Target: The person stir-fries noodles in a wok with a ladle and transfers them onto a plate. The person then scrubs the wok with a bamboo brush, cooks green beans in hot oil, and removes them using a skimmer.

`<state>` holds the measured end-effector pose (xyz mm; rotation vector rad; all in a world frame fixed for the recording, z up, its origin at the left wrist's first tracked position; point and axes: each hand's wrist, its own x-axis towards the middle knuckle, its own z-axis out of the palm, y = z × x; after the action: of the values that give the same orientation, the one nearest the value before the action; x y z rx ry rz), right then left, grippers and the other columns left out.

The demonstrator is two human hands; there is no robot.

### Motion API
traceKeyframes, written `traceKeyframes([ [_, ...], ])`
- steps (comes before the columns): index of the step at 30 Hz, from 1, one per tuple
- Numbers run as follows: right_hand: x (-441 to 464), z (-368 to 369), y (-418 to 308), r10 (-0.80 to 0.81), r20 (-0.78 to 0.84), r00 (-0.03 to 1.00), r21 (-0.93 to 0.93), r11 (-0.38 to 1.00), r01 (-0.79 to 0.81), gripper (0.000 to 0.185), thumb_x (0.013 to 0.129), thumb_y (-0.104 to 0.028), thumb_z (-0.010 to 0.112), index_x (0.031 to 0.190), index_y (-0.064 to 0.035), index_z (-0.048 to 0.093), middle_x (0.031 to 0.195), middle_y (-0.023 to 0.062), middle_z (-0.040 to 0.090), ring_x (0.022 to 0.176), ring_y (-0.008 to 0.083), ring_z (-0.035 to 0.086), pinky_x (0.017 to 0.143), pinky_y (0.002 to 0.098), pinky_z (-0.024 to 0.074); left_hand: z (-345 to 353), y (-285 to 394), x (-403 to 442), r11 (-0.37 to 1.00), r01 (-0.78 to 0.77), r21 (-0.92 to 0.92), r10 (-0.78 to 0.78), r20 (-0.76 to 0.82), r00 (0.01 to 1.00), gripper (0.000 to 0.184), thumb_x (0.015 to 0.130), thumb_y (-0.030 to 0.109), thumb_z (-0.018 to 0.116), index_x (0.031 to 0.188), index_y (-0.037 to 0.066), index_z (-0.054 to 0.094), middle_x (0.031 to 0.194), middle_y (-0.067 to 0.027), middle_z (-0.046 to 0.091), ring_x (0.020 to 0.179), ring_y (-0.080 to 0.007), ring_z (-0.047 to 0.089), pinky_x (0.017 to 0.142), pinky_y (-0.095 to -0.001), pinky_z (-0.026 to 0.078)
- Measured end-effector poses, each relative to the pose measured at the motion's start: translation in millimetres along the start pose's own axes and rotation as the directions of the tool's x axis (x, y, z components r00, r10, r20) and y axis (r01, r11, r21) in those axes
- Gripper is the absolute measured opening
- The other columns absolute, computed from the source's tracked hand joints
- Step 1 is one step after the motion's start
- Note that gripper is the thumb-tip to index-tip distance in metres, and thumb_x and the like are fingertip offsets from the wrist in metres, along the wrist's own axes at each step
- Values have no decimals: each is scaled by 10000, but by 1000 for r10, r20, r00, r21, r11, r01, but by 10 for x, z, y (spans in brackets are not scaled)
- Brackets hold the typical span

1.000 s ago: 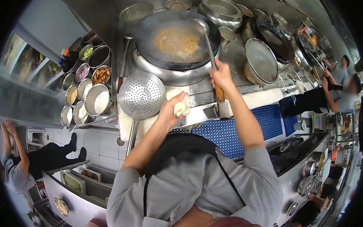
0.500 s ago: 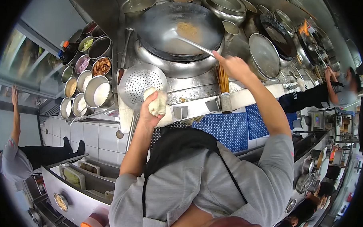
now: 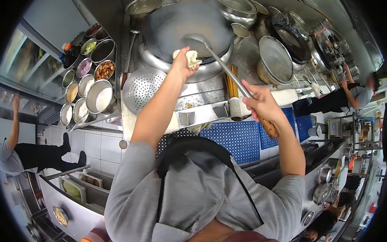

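A bunched white cloth point(image 3: 194, 60) is gripped in my left hand point(image 3: 183, 70), at the near rim of the large dark wok point(image 3: 156, 38). Steam rises from the wok and blurs what lies inside. My right hand point(image 3: 262, 102) is closed around a long steel ladle point(image 3: 229, 70) by its shaft, just above the wooden handle end. The ladle's bowl reaches over the near part of the wok. To the left of the wok lies a perforated strainer point(image 3: 142, 90). A bamboo wok brush point(image 3: 234, 103) rests between my hands on the counter edge.
Metal pots of ingredients point(image 3: 102, 98) stand at the left. A covered-looking steel pot point(image 3: 275, 60) and another dark wok point(image 3: 292, 39) are on the right. One person point(image 3: 356, 92) works at the far right; another point(image 3: 13, 153) is at the left.
My left hand has moved with the cloth from above the strainer forward to the wok's rim. My right hand has drawn back and lower, bringing the ladle's wooden end into view.
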<state>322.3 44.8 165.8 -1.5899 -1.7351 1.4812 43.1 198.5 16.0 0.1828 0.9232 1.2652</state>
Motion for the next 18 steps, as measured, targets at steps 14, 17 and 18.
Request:
traceKeyframes([
  [14,526,95,-118,-174,-50,983,-458,879,133,591,883,-135,623,1446,-85,453,820,189,648,535,225,622,586,365,524,-40,-360,-680,974,-168,-155,157,-77,985,132,875,196,562,966,102,573,818,-78,637,668,-199,619,449,-331,476],
  [17,507,145,-125,-259,-99,961,-496,850,178,581,883,-107,616,1439,-66,452,820,185,612,555,215,602,611,355,488,-268,-643,-1207,993,-105,-59,102,-47,994,131,888,214,513,973,132,572,846,-59,632,689,-199,607,483,-329,468],
  [18,458,101,-168,-252,-75,965,-440,876,195,608,890,-75,602,1468,-72,414,626,83,565,433,121,517,416,312,450,-274,-610,-1375,998,-56,27,57,-55,997,147,907,230,469,972,151,575,877,-46,638,722,-202,610,521,-328,468],
])
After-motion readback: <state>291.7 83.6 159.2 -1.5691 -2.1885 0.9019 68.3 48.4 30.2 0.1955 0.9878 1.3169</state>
